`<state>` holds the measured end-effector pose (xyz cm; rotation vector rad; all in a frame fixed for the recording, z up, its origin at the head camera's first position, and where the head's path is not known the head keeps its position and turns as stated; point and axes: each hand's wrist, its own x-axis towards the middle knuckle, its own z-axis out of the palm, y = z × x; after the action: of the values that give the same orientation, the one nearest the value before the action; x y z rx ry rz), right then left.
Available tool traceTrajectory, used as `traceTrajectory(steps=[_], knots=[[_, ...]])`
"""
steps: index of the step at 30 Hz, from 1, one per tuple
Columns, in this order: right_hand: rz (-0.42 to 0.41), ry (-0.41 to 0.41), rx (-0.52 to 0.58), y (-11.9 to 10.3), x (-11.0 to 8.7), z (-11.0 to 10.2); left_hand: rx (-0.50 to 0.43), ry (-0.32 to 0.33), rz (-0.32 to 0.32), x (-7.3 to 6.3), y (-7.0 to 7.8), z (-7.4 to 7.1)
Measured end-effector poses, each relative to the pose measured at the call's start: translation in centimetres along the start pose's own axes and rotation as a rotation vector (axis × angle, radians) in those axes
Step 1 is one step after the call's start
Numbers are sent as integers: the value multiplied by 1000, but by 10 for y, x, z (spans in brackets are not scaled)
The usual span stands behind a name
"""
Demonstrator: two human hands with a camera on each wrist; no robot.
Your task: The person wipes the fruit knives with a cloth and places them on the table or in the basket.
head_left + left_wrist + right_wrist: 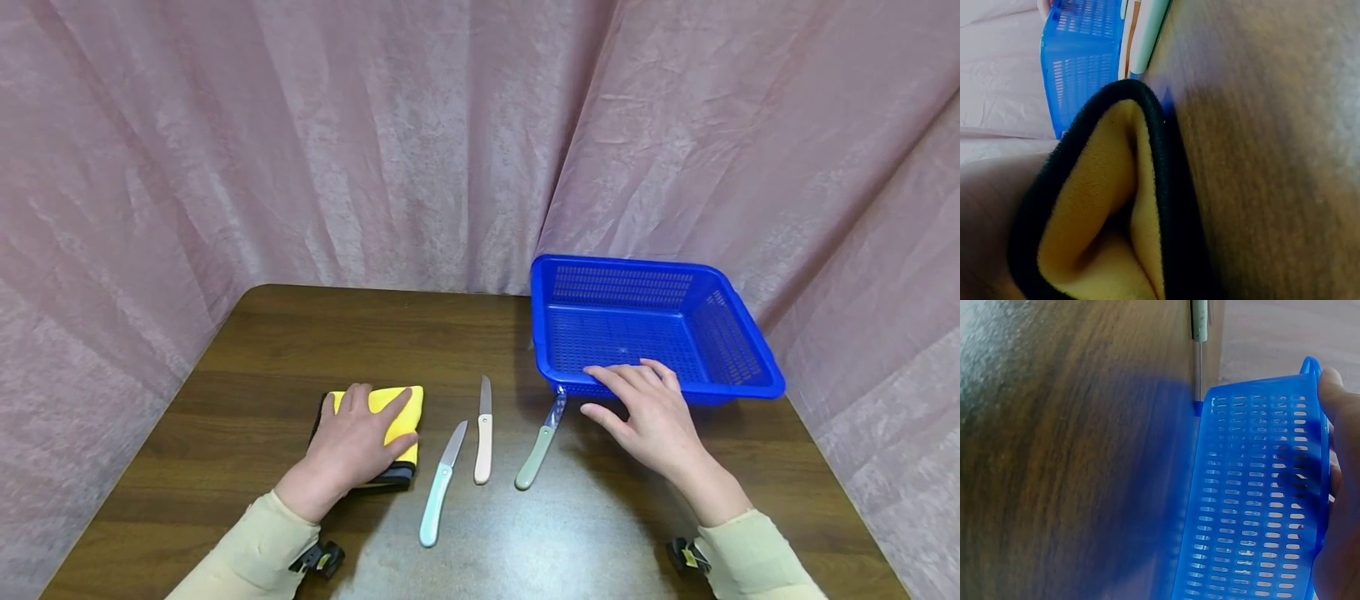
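Left grip point(348, 442) spread flat on the folded, fuzzy yellow-and-black cloth point(408, 421); right grip point(652, 417) loosely spread over the near rim of the blue slotted plastic basket point(622, 337).
I'd call this a contact step; any lift calls for me to curl fingers under. Three slim knives point(483, 450), smooth pastel handles, lie between them on the brown wood-grain bench point(225, 400).

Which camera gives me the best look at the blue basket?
The head view: it shows the basket nearly whole, inside and rim, with part of the near side behind the right hand. The left wrist view catches only part of it beyond the cloth; the right wrist view shows a slotted outer wall close up.
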<state>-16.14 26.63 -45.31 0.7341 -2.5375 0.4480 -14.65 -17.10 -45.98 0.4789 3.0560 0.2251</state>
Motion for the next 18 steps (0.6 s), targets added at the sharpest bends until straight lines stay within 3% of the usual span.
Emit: traceTrajectory(steps=[5, 18], knots=[[-1, 11, 4, -2, -3, 0, 19, -43, -44, 0, 1, -4], [-44, 51, 37, -6, -9, -5, 25, -61, -43, 0, 0, -5]])
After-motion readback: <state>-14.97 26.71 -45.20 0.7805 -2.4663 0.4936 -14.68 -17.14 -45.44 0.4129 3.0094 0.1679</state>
